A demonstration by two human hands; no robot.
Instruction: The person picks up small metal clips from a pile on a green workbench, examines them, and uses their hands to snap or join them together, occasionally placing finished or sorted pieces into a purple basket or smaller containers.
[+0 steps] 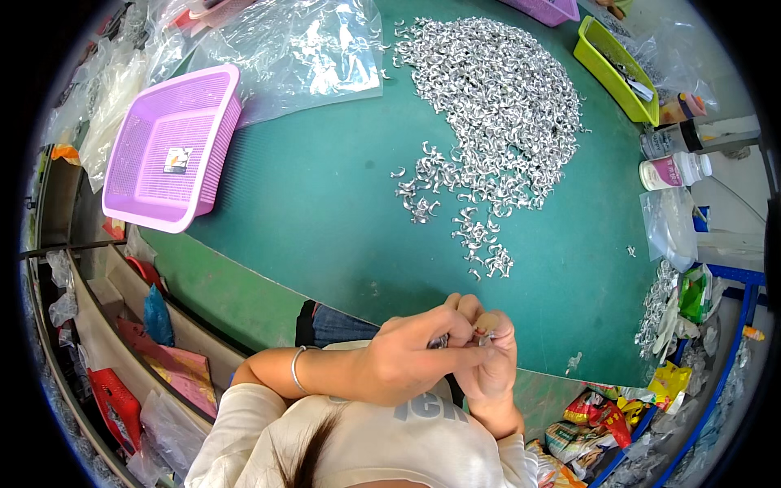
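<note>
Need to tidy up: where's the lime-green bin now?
The lime-green bin is at the head view's upper right, by the edge of the green table, right of the silvery metal pieces.

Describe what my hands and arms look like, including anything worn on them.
Your left hand and right hand are both ungloved. A thin, silver-coloured bangle circles the left wrist; none shows on the right. Plain off-white sleeves stop well short of both wrists.

Green tabletop [325,195] with a heap of small silvery pieces [496,102], clear plastic sheet [301,65], purple basket [213,163], lime-green bin [610,84].
</note>
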